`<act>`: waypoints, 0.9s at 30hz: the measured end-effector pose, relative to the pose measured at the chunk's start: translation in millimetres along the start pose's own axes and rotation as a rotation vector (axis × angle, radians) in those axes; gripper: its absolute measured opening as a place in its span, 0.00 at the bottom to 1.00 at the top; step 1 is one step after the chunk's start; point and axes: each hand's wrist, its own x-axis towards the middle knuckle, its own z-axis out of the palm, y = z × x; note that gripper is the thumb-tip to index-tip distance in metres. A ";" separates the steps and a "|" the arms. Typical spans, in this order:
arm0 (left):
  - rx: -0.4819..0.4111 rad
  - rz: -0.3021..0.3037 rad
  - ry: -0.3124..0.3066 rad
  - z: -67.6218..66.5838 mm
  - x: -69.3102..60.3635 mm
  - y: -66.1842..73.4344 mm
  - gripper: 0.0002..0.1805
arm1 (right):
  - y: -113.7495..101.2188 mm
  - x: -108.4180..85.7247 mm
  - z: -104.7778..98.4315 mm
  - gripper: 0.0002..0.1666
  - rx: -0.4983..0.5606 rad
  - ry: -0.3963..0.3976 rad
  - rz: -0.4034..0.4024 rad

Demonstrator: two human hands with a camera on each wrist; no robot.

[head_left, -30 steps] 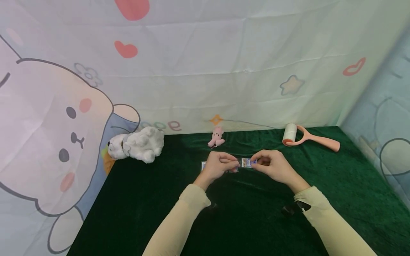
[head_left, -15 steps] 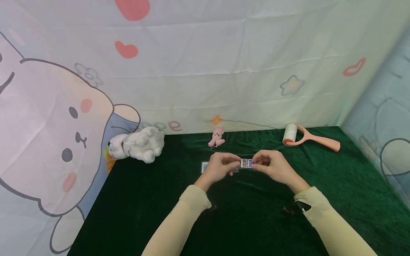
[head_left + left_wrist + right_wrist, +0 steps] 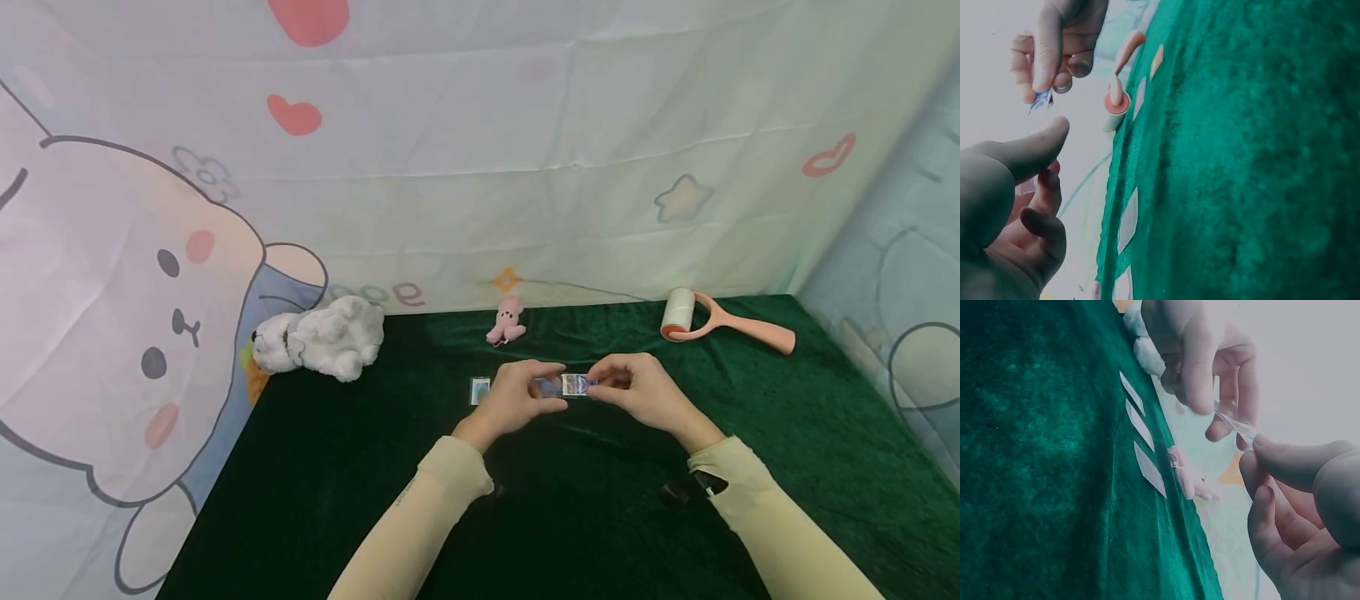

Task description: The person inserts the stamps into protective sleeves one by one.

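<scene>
My right hand (image 3: 643,390) pinches a small blue-and-white card (image 3: 575,384) between thumb and fingers, above the green cloth. In the right wrist view the card (image 3: 1237,424) looks glossy, like a clear sleeve seen nearly edge-on. Just left of it is my left hand (image 3: 508,402), thumb and index finger spread apart around the card's free end. The left wrist view also shows a gap between the left thumb (image 3: 1038,147) and fingers. Another card (image 3: 480,391) lies flat beside the left hand. Further flat cards (image 3: 1139,425) lie in a row, partly hidden by the hands in the head view.
A pink-handled lint roller (image 3: 678,312) lies at the back right. Behind the hands sits a small pink plush toy (image 3: 508,319), and a white plush dog (image 3: 330,342) lies at the back left. A printed curtain (image 3: 465,167) hangs along the cloth's far edge.
The left thumb and index finger have parted, and the thumb has dropped away from the held card. More of the flat card at left shows. The right hand keeps its pinch almost in place.
</scene>
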 end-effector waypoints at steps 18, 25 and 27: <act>0.183 0.113 0.027 1.0 -1.0 2.7 0.26 | -2.6 0.1 1.1 0.09 0.035 -0.030 0.009; 0.180 0.112 0.016 0.2 -2.8 3.7 0.25 | -2.4 1.1 0.8 0.07 0.050 -0.027 -0.005; 0.197 0.116 0.015 0.3 -2.4 3.9 0.25 | -2.5 1.2 1.4 0.07 0.046 -0.020 -0.014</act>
